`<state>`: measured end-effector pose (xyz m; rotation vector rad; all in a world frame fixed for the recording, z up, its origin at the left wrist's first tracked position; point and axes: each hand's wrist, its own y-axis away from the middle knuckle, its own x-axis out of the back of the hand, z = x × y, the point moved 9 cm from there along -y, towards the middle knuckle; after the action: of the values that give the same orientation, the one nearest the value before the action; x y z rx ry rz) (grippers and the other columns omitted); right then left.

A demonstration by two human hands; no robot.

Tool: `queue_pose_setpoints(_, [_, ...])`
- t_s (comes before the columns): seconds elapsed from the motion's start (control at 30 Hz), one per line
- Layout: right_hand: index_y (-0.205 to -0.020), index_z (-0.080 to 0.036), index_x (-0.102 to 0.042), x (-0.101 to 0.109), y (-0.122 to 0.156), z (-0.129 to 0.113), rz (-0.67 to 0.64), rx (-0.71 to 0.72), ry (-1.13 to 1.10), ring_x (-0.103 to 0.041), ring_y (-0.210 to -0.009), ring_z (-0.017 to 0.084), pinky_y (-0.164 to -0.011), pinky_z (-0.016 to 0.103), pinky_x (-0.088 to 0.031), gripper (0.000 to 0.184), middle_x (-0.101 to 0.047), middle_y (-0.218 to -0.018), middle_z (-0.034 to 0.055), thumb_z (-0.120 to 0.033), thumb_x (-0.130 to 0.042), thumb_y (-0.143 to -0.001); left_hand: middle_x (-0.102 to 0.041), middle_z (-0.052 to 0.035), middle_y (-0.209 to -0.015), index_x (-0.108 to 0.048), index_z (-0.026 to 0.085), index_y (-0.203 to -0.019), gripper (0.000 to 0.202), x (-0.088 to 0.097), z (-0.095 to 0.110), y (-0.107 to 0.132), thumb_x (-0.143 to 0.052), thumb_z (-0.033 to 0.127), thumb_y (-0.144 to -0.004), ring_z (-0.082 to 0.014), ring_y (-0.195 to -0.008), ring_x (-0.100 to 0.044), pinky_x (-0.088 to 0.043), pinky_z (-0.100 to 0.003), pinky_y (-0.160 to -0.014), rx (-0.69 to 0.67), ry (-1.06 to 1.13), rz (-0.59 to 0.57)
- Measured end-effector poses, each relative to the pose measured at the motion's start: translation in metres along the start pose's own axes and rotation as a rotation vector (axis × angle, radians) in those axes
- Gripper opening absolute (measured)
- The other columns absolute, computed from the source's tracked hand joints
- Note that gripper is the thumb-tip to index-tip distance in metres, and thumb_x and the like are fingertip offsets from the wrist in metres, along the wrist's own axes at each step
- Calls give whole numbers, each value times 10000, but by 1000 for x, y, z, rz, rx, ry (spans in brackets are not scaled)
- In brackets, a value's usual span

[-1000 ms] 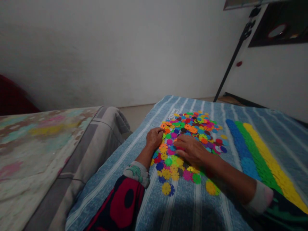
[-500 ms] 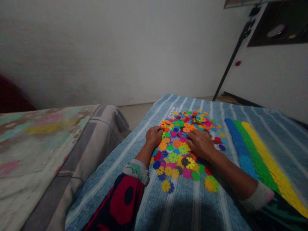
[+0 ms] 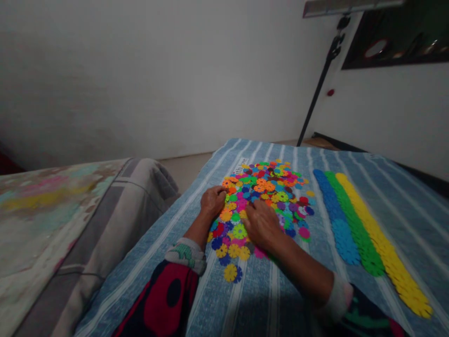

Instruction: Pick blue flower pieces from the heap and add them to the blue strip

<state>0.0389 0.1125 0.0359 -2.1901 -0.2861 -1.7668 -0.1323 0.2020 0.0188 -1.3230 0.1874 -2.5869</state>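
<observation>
A spread heap of flower-shaped plastic discs (image 3: 264, 185) in many colours lies on a blue striped cloth (image 3: 252, 304). My left hand (image 3: 213, 200) rests at the heap's left edge, its fingers curled in; whatever is in them is hidden. Over the middle of the heap is my right hand (image 3: 261, 222), palm down with bent fingers close together among the discs. I cannot make out a disc in its fingertips. Right of the heap lie long rows of overlapping discs: a blue row (image 3: 329, 201), a green row (image 3: 354, 224) and a yellow row (image 3: 382, 243).
To the left stands another surface covered with a patterned cloth (image 3: 52, 224), with a gap of floor between. A pale wall (image 3: 157, 70) rises behind. A black pole (image 3: 315, 91) stands at the back right, near a dark-framed opening (image 3: 403, 42).
My right hand has moved left and nearer to me across the heap, uncovering discs on its right side. My left hand stays at the same edge. The view has turned slightly right.
</observation>
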Motion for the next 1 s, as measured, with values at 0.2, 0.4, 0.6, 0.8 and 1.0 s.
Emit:
queue_pose_setpoints(0.2, [-1144, -200, -621, 7, 14, -33, 22, 117, -62, -508, -1149, 292, -965, 462, -414, 281, -591, -1217, 140, -346, -481, -948, -771, -25, -1097, -776, 236, -1047, 355, -1, -4, -3, -500, 301, -832, -212, -1006, -695, -525, -282, -879, -18, 32, -7])
queue_pose_setpoints(0.4, [-1141, -187, -643, 11, 37, 13, -2, -121, -1, -510, -1135, 342, -931, 508, -410, 325, -618, -1164, 180, -402, -541, -920, -767, -38, -1110, -777, 230, -1040, 360, -2, -3, -4, -490, 291, -831, -219, -1012, -695, -520, -291, -883, -15, 16, -4])
queue_pose_setpoints(0.6, [-1096, -188, -645, 0, 48, -18, 15, 27, -57, -521, -1103, 320, -933, 486, -419, 289, -624, -1183, 170, -388, -539, -917, -776, -24, -1076, -783, 245, -997, 334, 1, -2, -5, -509, 300, -813, -213, -994, -697, -513, -294, -913, -10, 6, 2])
queue_pose_setpoints(0.8, [-1072, -223, -643, 17, 31, 12, 114, 20, -52, -530, -1099, 270, -935, 417, -420, 257, -631, -1180, 129, -388, -494, -945, -775, -23, -1076, -775, 245, -1007, 336, 2, -3, -4, -503, 298, -817, -211, -993, -698, -518, -284, -886, 2, 3, -11])
queue_pose_setpoints(1.0, [-1155, -187, -628, 18, 8, 98, 27, -272, 92, -522, -1132, 305, -932, 446, -398, 332, -616, -1164, 158, -402, -482, -948, -770, -33, -1090, -773, 235, -1023, 347, -2, -6, -4, -498, 293, -820, -219, -1008, -694, -518, -289, -874, 12, 17, -3])
